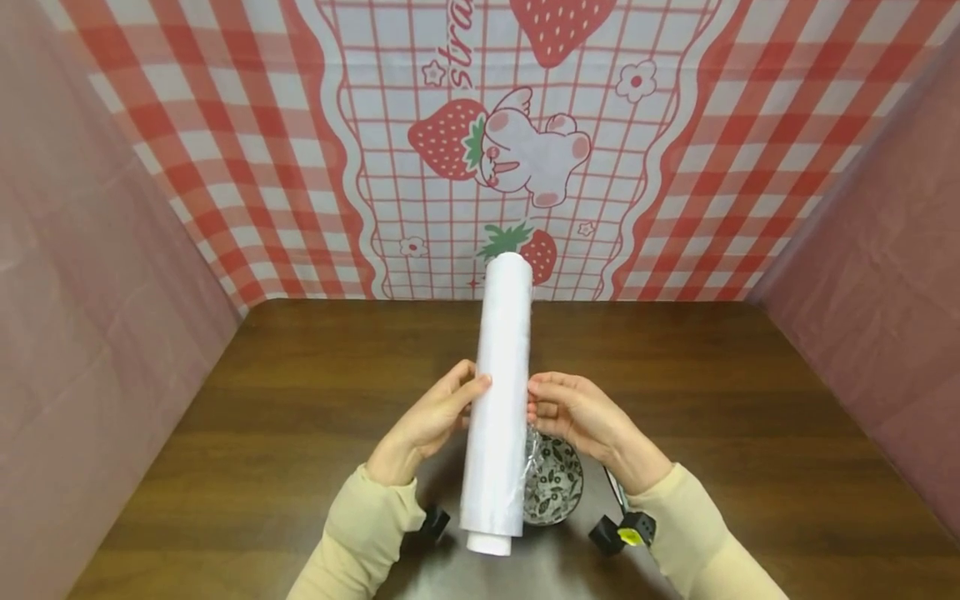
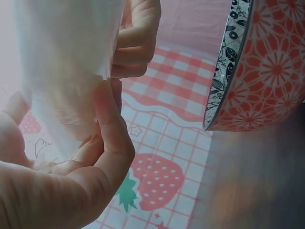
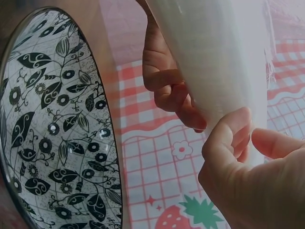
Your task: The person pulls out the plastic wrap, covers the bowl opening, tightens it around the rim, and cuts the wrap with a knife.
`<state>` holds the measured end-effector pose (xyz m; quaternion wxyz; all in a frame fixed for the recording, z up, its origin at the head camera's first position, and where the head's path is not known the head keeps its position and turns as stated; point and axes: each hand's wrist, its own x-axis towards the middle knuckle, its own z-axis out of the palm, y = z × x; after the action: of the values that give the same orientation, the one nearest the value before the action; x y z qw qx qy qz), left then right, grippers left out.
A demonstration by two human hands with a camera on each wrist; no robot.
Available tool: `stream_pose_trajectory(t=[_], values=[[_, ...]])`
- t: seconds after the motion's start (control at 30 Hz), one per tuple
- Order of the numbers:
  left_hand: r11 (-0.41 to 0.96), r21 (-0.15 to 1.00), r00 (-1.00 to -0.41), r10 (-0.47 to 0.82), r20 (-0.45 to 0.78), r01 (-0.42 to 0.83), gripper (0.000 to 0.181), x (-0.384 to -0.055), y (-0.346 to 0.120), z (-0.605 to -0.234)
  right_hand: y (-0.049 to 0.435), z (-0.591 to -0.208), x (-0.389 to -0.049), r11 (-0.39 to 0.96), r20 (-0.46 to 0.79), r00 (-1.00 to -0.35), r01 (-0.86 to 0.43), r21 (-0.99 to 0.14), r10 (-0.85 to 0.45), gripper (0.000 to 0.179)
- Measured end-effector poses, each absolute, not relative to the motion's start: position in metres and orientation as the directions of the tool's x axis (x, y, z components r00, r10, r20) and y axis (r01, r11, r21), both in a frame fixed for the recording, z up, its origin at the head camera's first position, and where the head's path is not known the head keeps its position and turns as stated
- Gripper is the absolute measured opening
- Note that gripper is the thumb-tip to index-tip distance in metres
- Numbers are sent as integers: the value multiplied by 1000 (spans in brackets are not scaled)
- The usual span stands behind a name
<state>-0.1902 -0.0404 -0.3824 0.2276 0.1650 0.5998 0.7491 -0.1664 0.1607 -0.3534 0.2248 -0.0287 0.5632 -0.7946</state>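
Note:
A long white roll of plastic wrap (image 1: 504,400) is held up in front of me, slanting with its far end raised toward the backdrop. My left hand (image 1: 429,418) grips it from the left, thumb on top and fingers passing behind. At the roll's right side, my right hand (image 1: 587,419) pinches at the film's edge with thumb and forefinger. Some loose, shiny film hangs along that side. Partly covered by the roll is a bowl (image 1: 558,483), patterned inside with black leaves and flowers. Its outside is red with white flowers in the left wrist view.
A brown wooden table (image 1: 300,417) lies below, with a grey surface (image 1: 465,575) at its near edge. Behind stands a red-checked strawberry cloth (image 1: 300,167); pink cloth walls (image 1: 862,250) close both sides. A dark thin-edged object (image 1: 615,490) lies beside the right wrist, mostly hidden.

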Motion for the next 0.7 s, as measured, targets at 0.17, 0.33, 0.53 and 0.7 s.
stream_pose_trajectory(t=[0.17,0.33,0.53,0.7], values=[[-154,980,-844,536,-22,-124,18,-190,-39,-382,160,-354,-167,-273,-182,-907,298,-915,-379,15],[-127,985,-845,534,-30,-115,22,-189,-39,-381,160,-354,-167,-260,-167,-906,282,-924,-389,20],[-124,985,-848,529,-36,-119,21,-188,-38,-382,160,-355,-167,-257,-146,-916,253,-933,-374,25],[-114,987,-851,524,-41,-118,20,-190,-37,-381,161,-353,-165,-277,-139,-928,243,-930,-346,27]])
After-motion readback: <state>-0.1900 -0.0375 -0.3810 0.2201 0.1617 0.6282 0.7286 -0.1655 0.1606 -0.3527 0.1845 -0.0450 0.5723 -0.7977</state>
